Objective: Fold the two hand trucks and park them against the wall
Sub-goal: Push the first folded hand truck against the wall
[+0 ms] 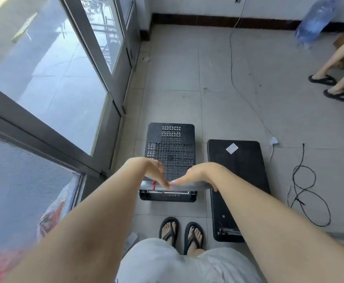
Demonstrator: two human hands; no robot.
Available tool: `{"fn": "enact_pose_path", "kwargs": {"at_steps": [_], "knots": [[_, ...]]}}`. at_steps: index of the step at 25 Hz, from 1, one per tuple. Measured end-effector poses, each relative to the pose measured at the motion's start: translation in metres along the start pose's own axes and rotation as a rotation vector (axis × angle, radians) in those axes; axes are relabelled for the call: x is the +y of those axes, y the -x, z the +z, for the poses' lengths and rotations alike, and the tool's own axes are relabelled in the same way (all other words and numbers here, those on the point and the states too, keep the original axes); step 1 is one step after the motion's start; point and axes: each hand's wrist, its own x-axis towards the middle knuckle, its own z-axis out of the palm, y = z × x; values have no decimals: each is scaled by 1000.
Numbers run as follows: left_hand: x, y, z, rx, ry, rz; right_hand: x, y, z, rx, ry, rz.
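Observation:
Two black hand trucks lie flat on the tiled floor in front of my feet. The left hand truck (170, 148) has a perforated deck and a silver handle bar (189, 185) across its near end, with a small red tab on it. My left hand (153, 170) and my right hand (195, 175) both rest on top of that bar, fingers extended and fingertips nearly meeting at its middle. The right hand truck (237, 170) has a plain deck with a white sticker. My right forearm hides part of it.
A glass door and window frame (114, 99) run along the left. The far wall with a dark baseboard (218, 21) lies ahead. A white cable (234, 78) and a black cable (307, 193) lie on the floor at right. Another person's legs (334, 78) and a water bottle (316, 19) stand far right.

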Motion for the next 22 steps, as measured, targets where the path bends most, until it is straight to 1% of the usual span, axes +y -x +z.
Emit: {"fn": "enact_pose_path", "kwargs": {"at_steps": [1,2,4,6,11,13,16,19,22], "knots": [[0,-1,6,-41,-47,4,-4,-3,7,-73,72,-12],[-2,-6,11,-65,-54,3,-8,-7,12,-94,103,-33],[-10,-20,27,-89,8,45,-10,-16,25,-32,101,-114],[-17,-34,28,-55,80,105,-8,-21,18,-1,47,-195],[-18,-54,4,45,151,190,-4,-43,-15,56,41,-210],[-13,-61,-11,119,115,187,0,-53,-33,108,14,-203],[2,-71,-38,280,-30,168,8,-70,-63,204,24,-181],[11,-88,-69,316,-89,163,16,-93,-98,261,9,-146],[21,-110,-111,321,-142,139,23,-116,-145,261,32,-149]]}}
